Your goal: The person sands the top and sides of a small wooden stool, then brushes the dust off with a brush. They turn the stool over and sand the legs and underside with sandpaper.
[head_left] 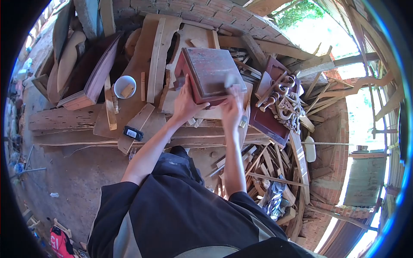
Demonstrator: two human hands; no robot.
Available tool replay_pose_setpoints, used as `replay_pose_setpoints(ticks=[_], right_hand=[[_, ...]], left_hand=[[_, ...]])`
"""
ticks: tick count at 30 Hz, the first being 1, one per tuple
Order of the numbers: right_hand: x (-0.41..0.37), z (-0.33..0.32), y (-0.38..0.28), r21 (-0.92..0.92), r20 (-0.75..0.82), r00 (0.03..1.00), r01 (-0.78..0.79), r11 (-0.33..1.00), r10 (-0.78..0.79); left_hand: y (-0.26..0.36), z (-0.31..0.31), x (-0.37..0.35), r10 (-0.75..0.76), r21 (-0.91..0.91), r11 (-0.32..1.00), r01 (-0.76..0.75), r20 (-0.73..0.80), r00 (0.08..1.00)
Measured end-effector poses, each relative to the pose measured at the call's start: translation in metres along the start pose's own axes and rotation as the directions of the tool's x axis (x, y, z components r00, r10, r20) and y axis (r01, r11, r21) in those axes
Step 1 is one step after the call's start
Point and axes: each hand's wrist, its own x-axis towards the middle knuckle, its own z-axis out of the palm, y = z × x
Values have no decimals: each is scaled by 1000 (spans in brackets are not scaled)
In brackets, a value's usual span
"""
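Note:
A dark reddish-brown wooden box point(213, 71) with a moulded top edge is tilted on the workbench in the head view. My left hand point(188, 102) is at its lower left corner, with the fingers gripping the side and bottom edge. My right hand point(233, 105) is at the lower right corner, closed round a small pale object point(231, 81) that rests by the top's edge. That object is blurred, and I cannot make out what it is.
A white cup point(125, 87) with a wood piece inside and a black labelled object point(133, 133) lie left on the bench. Carved wood pieces point(284, 103) lie on a red panel to the right. Scrap wood point(269, 163) is piled below them.

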Motion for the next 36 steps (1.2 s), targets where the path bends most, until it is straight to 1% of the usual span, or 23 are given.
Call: replay_pose_setpoints(ticks=[2, 3, 4, 5, 6, 7, 8, 9, 10, 12, 15, 17, 18, 20, 22, 24, 26, 28, 30, 31, 34, 35, 36], right_hand=[[20, -10, 39, -102, -125, 959, -267, 958, 254], [39, -25, 5, -13, 25, 770, -638, 770, 638], [34, -20, 1, -11, 30, 773, -634, 773, 634], [23, -8, -6, -92, 13, 945, -323, 942, 326], [10, 3, -15, -173, 25, 999, 26, 985, -22], [2, 10, -37, -102, 95, 983, 169, 980, -159], [-1, 14, -64, -21, 152, 944, 300, 954, -294], [0, 18, -77, 51, 216, 925, 309, 950, -313], [7, 19, -78, 57, 213, 926, 306, 950, -311], [37, 28, -73, 94, 366, 893, 245, 965, -262], [89, 61, -63, 54, 478, 844, 249, 967, -244], [122, 93, -52, -23, 519, 821, 292, 956, -238], [132, 103, -48, -17, 518, 820, 296, 955, -245], [148, 119, -48, -76, 565, 802, 286, 955, -195], [142, 114, -53, -64, 558, 807, 274, 960, -193], [121, 91, -61, 44, 532, 812, 258, 965, -242], [91, 56, -77, 91, 536, 814, 208, 974, -224], [59, 21, -84, 91, 511, 831, 204, 975, -221], [27, -2, -79, 60, 475, 853, 211, 976, -214], [20, -10, -83, 38, 489, 850, 207, 978, -199], [22, 0, -86, 22, 485, 855, 200, 979, -186], [32, 14, -81, 27, 464, 858, 236, 971, -221], [46, 29, -78, 41, 474, 852, 228, 973, -220]], left_hand=[[7, -1, 2, -49, 26, 998, 49, 27, 998], [7, -2, 1, -37, 26, 999, 37, 13, 999], [6, -1, 1, -38, 29, 999, 38, 6, 999], [4, -1, 0, -28, 31, 999, 28, 4, 1000], [0, 0, 0, -20, 33, 999, 20, 5, 1000], [-6, 4, 0, -22, 39, 999, 22, -1, 1000], [-15, 9, 0, -1, 0, 1000, 1, -11, 1000], [-21, 12, -1, 20, -39, 999, -21, -19, 1000], [-24, 12, -2, 20, -32, 999, -21, -18, 1000], [-27, 14, -5, 108, 21, 994, -107, -39, 993], [-13, 7, -5, 91, 58, 994, -88, -42, 995], [-8, 6, -3, 85, 82, 993, -81, -50, 995], [-7, 5, -1, 66, 60, 996, -64, -24, 998], [-5, 1, 5, 48, 51, 998, -48, -14, 999], [-5, -1, 3, 48, 100, 994, -49, 8, 999], [-7, -1, 4, 75, 120, 990, -73, -11, 997], [-8, 0, 4, 183, 169, 970, -173, -45, 982], [-15, 3, 2, 168, 170, 972, -163, -14, 986], [-13, 2, 1, 82, 66, 994, -82, 16, 997], [-16, 3, -1, 146, 120, 983, -141, -29, 989], [-20, 5, -7, 142, 93, 986, -138, -43, 989], [-19, 4, -6, 139, 42, 990, -138, -39, 989], [-16, 4, -6, 140, 34, 990, -139, -26, 990]])
